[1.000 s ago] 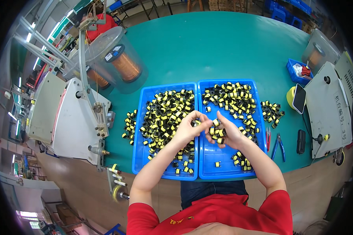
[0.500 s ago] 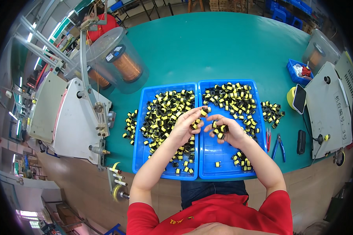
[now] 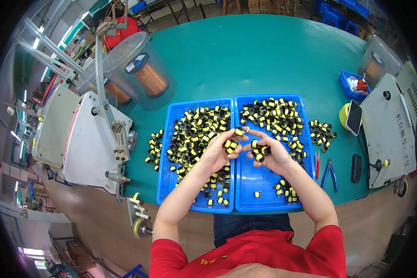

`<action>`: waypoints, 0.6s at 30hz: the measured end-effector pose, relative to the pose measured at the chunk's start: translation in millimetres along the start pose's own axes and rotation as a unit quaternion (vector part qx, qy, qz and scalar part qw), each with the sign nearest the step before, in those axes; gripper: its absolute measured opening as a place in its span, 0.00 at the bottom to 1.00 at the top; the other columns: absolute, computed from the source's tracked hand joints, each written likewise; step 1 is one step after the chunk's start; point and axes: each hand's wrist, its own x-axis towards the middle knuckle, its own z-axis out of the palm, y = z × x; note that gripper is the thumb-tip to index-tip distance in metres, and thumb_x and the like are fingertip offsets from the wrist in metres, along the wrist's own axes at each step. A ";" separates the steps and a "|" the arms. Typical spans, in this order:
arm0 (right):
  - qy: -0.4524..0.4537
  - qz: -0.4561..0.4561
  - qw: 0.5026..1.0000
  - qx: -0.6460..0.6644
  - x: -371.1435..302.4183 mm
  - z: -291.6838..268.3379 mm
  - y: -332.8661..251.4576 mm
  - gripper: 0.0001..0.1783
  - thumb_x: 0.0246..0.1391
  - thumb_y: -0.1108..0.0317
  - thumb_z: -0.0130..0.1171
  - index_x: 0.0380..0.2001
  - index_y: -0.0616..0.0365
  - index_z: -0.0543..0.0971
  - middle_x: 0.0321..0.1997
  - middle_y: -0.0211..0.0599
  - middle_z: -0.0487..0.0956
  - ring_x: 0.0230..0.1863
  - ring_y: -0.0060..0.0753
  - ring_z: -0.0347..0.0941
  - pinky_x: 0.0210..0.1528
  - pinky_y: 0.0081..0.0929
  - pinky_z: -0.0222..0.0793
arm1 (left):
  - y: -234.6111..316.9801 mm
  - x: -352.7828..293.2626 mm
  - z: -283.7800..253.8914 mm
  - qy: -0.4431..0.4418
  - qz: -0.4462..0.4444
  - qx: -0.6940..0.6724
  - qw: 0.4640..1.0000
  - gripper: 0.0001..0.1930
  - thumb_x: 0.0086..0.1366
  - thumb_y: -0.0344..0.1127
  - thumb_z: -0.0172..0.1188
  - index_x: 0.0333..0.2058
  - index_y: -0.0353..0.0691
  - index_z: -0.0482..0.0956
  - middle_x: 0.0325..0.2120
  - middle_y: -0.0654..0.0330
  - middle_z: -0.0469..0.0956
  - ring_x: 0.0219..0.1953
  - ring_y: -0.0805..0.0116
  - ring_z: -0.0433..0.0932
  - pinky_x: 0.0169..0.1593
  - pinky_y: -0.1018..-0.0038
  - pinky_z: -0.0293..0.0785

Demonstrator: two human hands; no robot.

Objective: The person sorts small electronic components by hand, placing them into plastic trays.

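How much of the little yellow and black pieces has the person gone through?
Hard to say. Many yellow-and-black parts lie in the left blue tray and the right blue tray. The left hand and right hand each hold a few parts. Small piles wait on the table outside both trays.

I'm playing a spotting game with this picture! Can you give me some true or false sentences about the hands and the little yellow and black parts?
1. Both hands hold small yellow and black parts. True: the left hand and right hand each grip some.
2. The two trays are red. False: the left tray and right tray are blue.
3. The right tray holds more parts near the person than far away. False: most lie at its far end.
4. Blue-handled pliers lie right of the trays. True.
5. The table is green. True.
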 end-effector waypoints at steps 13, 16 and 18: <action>0.103 -0.293 0.873 -0.377 1.8 3.7 13.0 0.16 0.49 0.67 0.61 0.40 0.59 0.70 0.36 0.30 0.74 0.35 0.21 0.70 0.35 0.22 0.68 | -6.6 -2.0 -0.3 -0.002 0.016 0.097 0.995 0.14 0.62 0.46 0.57 0.37 0.43 0.69 0.36 0.63 0.72 0.31 0.73 0.71 0.23 0.82 0.63; 0.106 -0.343 0.835 -0.416 -0.2 7.2 12.4 0.13 0.48 0.69 0.61 0.37 0.59 0.73 0.36 0.31 0.75 0.40 0.25 0.71 0.46 0.25 0.66 | -9.1 -2.4 3.8 0.012 0.029 0.107 0.994 0.13 0.60 0.41 0.60 0.37 0.42 0.69 0.35 0.63 0.72 0.29 0.75 0.72 0.21 0.82 0.63; 0.104 -0.346 0.825 -0.434 -0.4 6.6 12.9 0.13 0.47 0.70 0.61 0.38 0.59 0.73 0.36 0.32 0.75 0.39 0.25 0.71 0.45 0.25 0.67 | -13.6 -0.9 2.5 0.012 0.058 0.142 0.988 0.14 0.58 0.38 0.62 0.38 0.42 0.68 0.35 0.63 0.72 0.29 0.76 0.71 0.21 0.83 0.63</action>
